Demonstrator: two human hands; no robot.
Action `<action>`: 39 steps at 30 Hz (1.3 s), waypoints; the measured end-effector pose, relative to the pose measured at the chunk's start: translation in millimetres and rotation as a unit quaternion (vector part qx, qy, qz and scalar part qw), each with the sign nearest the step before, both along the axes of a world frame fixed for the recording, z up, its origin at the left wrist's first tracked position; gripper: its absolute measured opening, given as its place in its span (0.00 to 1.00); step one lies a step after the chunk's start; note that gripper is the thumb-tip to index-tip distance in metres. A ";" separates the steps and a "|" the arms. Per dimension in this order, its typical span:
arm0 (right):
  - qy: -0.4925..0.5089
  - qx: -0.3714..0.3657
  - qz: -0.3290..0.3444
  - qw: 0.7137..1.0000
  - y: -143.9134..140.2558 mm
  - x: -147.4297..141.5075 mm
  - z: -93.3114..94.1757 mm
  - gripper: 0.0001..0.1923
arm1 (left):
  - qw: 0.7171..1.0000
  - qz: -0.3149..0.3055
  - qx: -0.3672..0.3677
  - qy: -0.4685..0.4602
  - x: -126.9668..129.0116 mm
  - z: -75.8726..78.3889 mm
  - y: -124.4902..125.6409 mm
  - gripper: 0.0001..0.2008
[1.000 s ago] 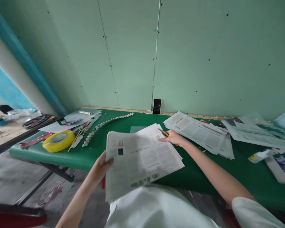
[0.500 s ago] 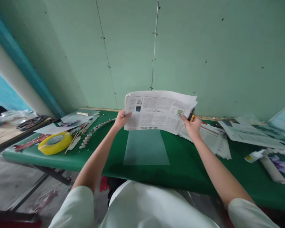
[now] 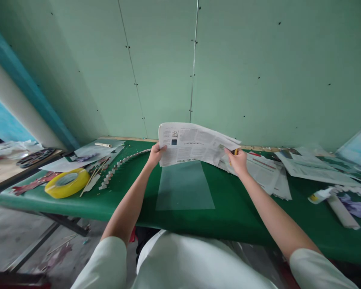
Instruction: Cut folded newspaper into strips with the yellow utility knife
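A bundle of printed newspaper sheets (image 3: 195,144) is held up over the far side of the green table (image 3: 234,212), close to the wall. My left hand (image 3: 155,153) grips its left edge. My right hand (image 3: 236,159) grips its right edge and also holds a yellow pen-like tool (image 3: 236,151), mostly hidden by the fingers. Below the sheets a translucent rectangular sheet (image 3: 184,186) lies flat on the green surface.
More newspaper sheets (image 3: 266,170) lie right of my right hand. A yellow tape roll (image 3: 66,182), thin sticks and a folded white paper chain (image 3: 120,164) sit at the left. A glue bottle (image 3: 319,196) and rolled paper (image 3: 343,210) lie far right. A second table (image 3: 21,164) stands at the left.
Both hands carried the newspaper bundle from near my body up and away toward the wall, uncovering the translucent sheet. Since half a second ago the bundle has dropped a little lower.
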State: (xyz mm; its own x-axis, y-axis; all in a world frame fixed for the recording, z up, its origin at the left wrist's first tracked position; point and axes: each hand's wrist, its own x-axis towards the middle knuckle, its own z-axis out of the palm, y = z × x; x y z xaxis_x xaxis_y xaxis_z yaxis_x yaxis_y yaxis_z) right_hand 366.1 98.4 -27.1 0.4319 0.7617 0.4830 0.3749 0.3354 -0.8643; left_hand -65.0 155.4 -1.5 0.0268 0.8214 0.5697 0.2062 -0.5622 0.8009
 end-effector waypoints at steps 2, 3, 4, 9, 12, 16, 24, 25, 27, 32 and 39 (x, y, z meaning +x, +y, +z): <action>0.028 0.000 -0.014 1.000 -1.0 -4.9 -0.4 0.30 | 1.000 -0.014 -0.006 0.006 -4.0 -2.8 -3.5 0.23; 0.035 0.009 -0.020 0.999 -1.7 -7.3 0.9 0.30 | 1.000 -0.017 -0.004 0.004 -6.1 -3.4 -5.4 0.24; 0.034 0.020 -0.025 0.999 -2.5 -9.6 3.2 0.30 | 1.000 -0.019 0.000 -0.001 -8.3 -3.4 -7.3 0.24; 0.025 0.062 -0.024 0.997 -8.3 -15.6 17.4 0.29 | 0.999 -0.016 -0.014 -0.042 -16.6 -0.1 -13.9 0.30; 0.019 0.058 -0.005 0.998 -12.1 -12.4 19.0 0.29 | 0.999 -0.011 -0.029 -0.044 -16.6 0.9 -16.6 0.33; 0.010 0.026 0.040 0.999 -15.6 0.8 12.5 0.29 | 0.999 -0.004 -0.040 -0.029 -13.3 1.0 -21.0 0.33; -0.019 0.004 0.066 0.998 -18.6 18.3 -3.0 0.30 | 0.999 -0.010 -0.045 -0.009 -14.2 -2.3 -19.9 0.31; -0.024 0.005 0.061 0.998 -18.2 18.0 -3.8 0.30 | 0.999 -0.004 -0.045 -0.007 -13.8 -4.2 -17.9 0.30; -0.028 0.015 0.047 0.998 -17.3 16.6 -5.0 0.31 | 0.999 0.016 -0.043 -0.001 -12.5 -8.4 -14.2 0.30; 0.012 0.008 0.041 0.999 -16.7 12.8 -6.3 0.35 | 0.998 0.044 -0.053 -0.005 -13.2 -13.6 -12.7 0.30; -0.021 -0.062 0.095 0.993 -17.9 6.9 -0.9 0.31 | 0.989 0.063 -0.134 0.016 -11.4 -7.6 -15.4 0.27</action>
